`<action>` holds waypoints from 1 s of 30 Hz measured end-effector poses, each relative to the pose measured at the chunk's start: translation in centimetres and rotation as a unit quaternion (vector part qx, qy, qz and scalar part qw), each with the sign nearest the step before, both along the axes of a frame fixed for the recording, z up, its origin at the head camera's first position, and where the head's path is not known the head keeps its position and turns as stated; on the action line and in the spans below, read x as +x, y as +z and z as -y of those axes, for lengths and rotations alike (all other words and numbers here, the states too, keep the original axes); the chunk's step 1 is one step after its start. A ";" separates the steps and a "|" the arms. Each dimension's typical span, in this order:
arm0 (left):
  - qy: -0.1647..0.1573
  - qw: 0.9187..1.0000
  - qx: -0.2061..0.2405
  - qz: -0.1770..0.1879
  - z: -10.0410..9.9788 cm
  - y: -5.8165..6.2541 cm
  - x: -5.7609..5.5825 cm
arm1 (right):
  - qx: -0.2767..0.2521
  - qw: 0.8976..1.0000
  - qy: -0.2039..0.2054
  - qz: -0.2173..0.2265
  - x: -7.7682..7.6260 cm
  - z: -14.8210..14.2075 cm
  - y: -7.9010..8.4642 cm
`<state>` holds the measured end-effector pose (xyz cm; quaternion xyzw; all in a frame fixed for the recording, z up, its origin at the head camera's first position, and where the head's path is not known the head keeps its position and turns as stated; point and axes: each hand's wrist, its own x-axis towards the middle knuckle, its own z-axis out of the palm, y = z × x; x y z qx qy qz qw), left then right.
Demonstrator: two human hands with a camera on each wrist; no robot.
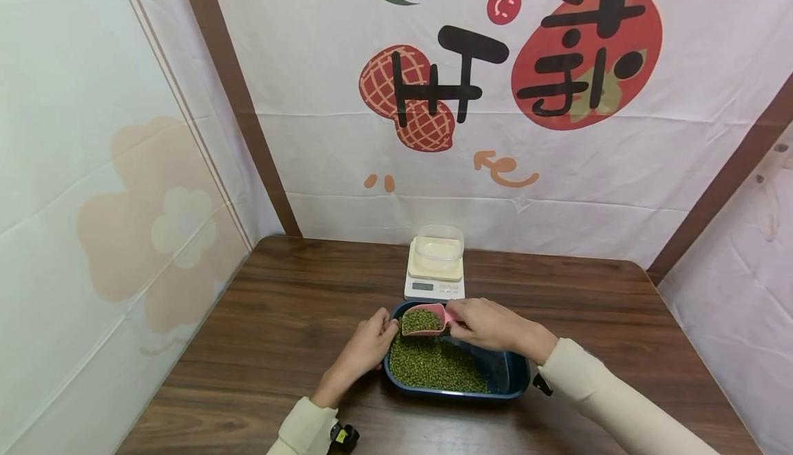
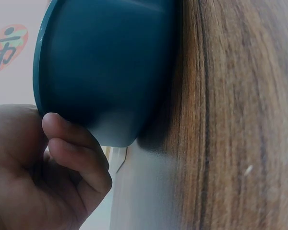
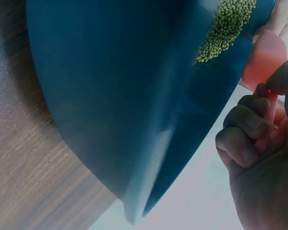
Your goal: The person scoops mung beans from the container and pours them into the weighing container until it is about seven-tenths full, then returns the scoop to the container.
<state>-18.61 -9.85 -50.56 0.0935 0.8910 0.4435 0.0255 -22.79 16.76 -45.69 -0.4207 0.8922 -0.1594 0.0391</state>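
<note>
Wooden table [image 1: 297, 317], scooped beans [image 1: 421, 321], head view only

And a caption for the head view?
Left hand grips a blue tub; right hand holds a pink scoop of beans.

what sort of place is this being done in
Probably a staged booth rather than an everyday kitchen: creased, cartoon-printed sheets hang behind and beside a wood-grain table, where a digital scale stands behind a blue tub of green beans.

Booth within printed cloth walls [image 1: 322, 152]
</note>
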 end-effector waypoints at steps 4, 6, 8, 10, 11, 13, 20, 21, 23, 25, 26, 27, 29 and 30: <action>0.002 1.000 0.000 -0.003 -0.1 -0.1 -0.1 | -0.015 1.000 -0.003 -0.023 0.0 -0.2 -0.1; 0.004 1.000 -0.001 -0.004 -0.1 -0.1 -0.1 | -0.023 0.999 -0.004 -0.034 0.0 -0.4 -0.2; 0.005 1.000 -0.001 -0.004 -0.2 -0.1 -0.1 | -0.032 0.999 -0.004 -0.043 0.0 -0.5 -0.3; 0.006 1.000 -0.001 -0.005 -0.2 -0.1 -0.1 | -0.040 0.998 -0.002 -0.053 0.0 -0.7 -0.4; 0.006 1.000 0.000 -0.005 -0.2 -0.1 -0.1 | -0.045 0.997 0.000 -0.059 -0.1 -0.8 -0.4; 0.005 1.000 0.001 -0.005 -0.2 -0.1 -0.1 | -0.052 0.996 0.002 -0.071 -0.1 -0.9 -0.4; 0.007 1.000 0.001 -0.002 -0.3 -0.1 -0.1 | -0.059 0.992 -0.012 -0.107 -0.3 -1.2 -0.2; 0.008 1.000 0.001 -0.002 -0.3 -0.1 -0.1 | -0.059 0.992 -0.015 -0.109 -0.3 -1.3 -0.2; 0.010 1.000 0.001 -0.002 -0.3 -0.1 -0.1 | -0.062 0.992 -0.016 -0.113 -0.4 -1.4 -0.2; 0.010 1.000 0.001 -0.001 -0.3 0.0 -0.1 | -0.066 0.991 -0.017 -0.118 -0.4 -1.4 -0.2; 0.010 1.000 0.002 -0.001 -0.3 -0.1 -0.1 | -0.068 0.990 -0.016 -0.119 -0.4 -1.5 -0.2; 0.010 1.000 0.002 -0.001 -0.3 -0.1 -0.1 | -0.070 0.990 -0.015 -0.120 -0.4 -1.5 -0.2; 0.011 1.000 0.002 0.000 -0.3 -0.1 -0.1 | -0.074 0.990 -0.015 -0.121 -0.4 -1.6 -0.1; 0.011 1.000 0.002 0.000 -0.3 -0.1 -0.1 | -0.075 0.990 -0.017 -0.122 -0.5 -1.6 -0.1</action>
